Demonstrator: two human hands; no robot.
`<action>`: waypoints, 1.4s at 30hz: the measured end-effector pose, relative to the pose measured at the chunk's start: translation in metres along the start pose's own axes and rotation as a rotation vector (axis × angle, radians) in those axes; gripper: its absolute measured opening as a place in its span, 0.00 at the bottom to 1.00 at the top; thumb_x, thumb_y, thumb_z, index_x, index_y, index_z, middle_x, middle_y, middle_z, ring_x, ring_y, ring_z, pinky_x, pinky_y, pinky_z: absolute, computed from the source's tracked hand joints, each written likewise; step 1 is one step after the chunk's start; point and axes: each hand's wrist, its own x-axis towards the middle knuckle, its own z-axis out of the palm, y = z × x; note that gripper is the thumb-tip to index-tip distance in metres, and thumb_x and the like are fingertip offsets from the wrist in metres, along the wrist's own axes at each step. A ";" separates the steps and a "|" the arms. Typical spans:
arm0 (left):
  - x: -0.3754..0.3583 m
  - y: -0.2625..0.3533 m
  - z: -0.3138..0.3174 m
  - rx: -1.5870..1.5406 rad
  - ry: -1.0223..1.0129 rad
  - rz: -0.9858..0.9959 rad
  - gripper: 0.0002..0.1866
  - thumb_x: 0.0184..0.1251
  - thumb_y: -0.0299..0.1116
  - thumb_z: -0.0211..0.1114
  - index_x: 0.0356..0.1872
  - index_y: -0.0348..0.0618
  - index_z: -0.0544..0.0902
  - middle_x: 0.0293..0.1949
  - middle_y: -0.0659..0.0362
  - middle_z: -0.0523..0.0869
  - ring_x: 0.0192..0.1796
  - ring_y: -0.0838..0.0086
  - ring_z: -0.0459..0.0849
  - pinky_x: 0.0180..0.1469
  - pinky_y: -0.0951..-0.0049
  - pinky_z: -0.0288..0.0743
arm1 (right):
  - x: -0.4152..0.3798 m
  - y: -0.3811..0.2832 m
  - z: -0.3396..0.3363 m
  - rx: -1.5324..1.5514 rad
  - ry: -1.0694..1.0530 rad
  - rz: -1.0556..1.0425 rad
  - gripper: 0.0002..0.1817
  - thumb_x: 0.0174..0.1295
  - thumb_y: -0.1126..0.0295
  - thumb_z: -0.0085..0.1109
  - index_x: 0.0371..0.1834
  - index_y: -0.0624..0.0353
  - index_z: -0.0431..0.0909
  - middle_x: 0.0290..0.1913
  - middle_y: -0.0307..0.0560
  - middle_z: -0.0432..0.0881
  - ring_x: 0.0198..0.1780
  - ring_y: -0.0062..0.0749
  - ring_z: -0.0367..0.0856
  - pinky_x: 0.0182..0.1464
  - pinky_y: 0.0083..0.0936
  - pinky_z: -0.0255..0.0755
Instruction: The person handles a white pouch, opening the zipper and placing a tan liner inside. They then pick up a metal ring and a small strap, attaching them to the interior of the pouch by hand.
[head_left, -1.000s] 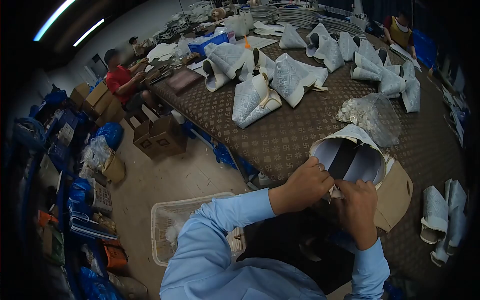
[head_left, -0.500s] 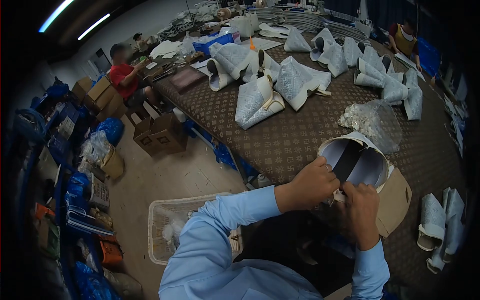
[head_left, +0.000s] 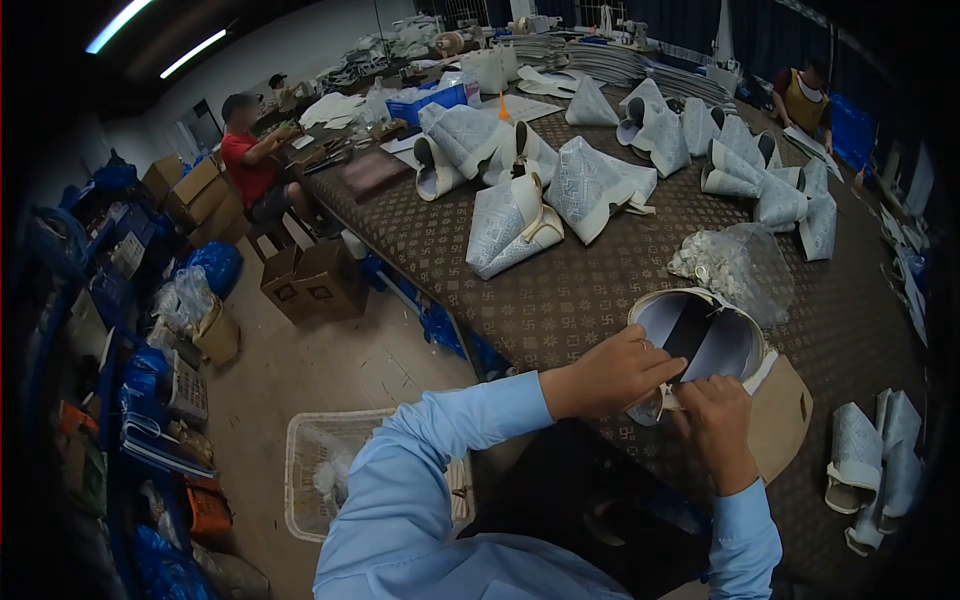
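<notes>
At the table's near edge lies an open pouch-like piece [head_left: 735,347] with a pale lining, a zipper-like pale edging round its rim and a black strip [head_left: 688,335] across its mouth. A beige flap [head_left: 782,420] spreads from its right side. My left hand [head_left: 618,372] is closed, its fingers pinching the near rim by the strip's lower end. Close beside it, my right hand [head_left: 718,415] is also closed, thumb and fingers gripping the same near edge. The small part between the fingertips is mostly hidden.
A clear plastic bag of small whitish pieces [head_left: 715,262] lies beyond the pouch. Several white patterned sewn pieces [head_left: 505,225] stand across the brown table [head_left: 420,240]; more lie at right [head_left: 857,445]. A white crate [head_left: 300,470] sits on the floor. Co-workers [head_left: 250,160] sit farther off.
The view has shifted slightly, so the scene sits a little differently. My left fingers have moved nearer the right ones at the pouch's near rim; both hands keep their hold.
</notes>
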 end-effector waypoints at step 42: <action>-0.055 0.059 -0.001 0.212 -0.046 0.050 0.08 0.56 0.31 0.63 0.33 0.39 0.79 0.42 0.49 0.84 0.44 0.67 0.82 0.46 0.70 0.70 | -0.058 -0.045 0.020 -0.147 0.146 -0.107 0.06 0.42 0.69 0.61 0.25 0.56 0.79 0.29 0.38 0.77 0.26 0.24 0.71 0.26 0.22 0.57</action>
